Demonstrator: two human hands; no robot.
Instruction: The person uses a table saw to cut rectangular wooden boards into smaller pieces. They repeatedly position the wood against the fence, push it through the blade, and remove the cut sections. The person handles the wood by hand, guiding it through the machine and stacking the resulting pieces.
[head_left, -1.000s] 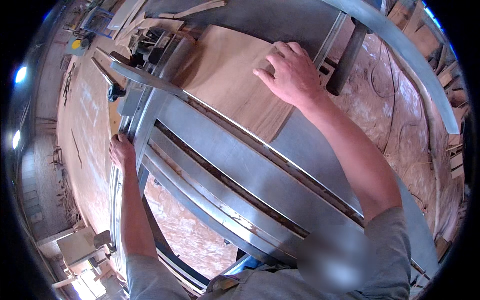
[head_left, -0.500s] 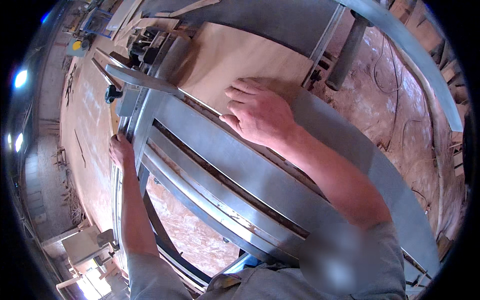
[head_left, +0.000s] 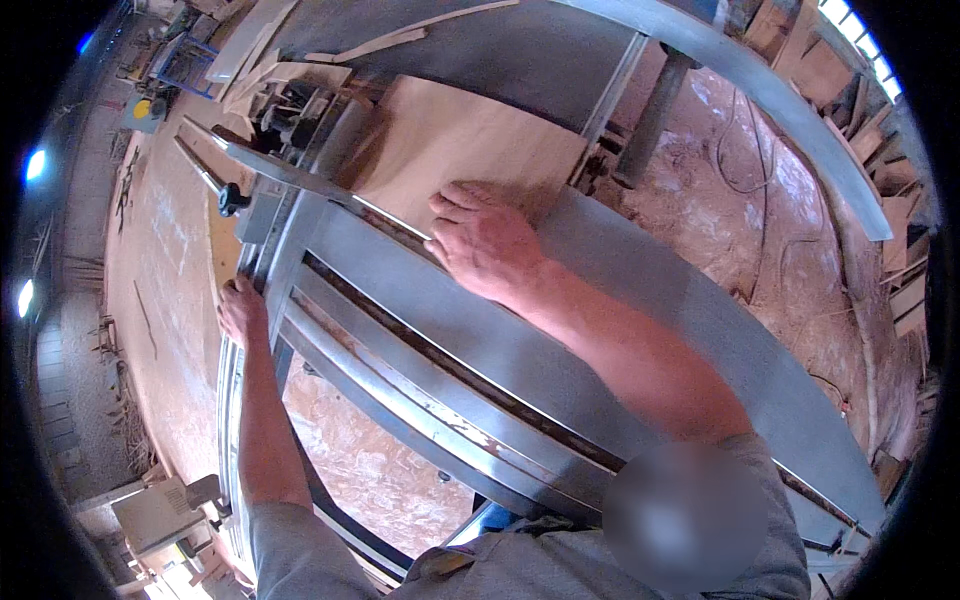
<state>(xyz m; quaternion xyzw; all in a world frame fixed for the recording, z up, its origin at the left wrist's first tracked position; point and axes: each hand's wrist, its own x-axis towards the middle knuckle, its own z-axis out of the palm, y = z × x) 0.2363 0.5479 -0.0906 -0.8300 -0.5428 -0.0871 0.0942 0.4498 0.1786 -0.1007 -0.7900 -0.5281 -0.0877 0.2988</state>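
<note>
My right hand (head_left: 485, 240) lies palm down on a thin light-brown wooden board (head_left: 480, 130), its fingers stretched forward and slightly apart. The board rests flat on the grey metal machine table (head_left: 600, 250), beside a narrow slot running along it. On the left, my left hand (head_left: 240, 312) is closed over the long metal rail (head_left: 232, 390) at the table's side. Just beyond that hand are a black clamp knob (head_left: 232, 200) and a flat metal bar (head_left: 265, 165) that reaches across to the board's edge.
Thin wood offcuts (head_left: 410, 28) lie on the dark surface beyond the board. A curved metal bar (head_left: 790, 90) arches at the upper right, with a dark round post (head_left: 655, 115) below. Cables (head_left: 765, 170) trail over the dusty floor, and scrap wood (head_left: 825, 80) is piled far right.
The whole view has shifted a little, so the board and my right hand appear lower and further left. Both hands keep their contact with the board and the rail.
</note>
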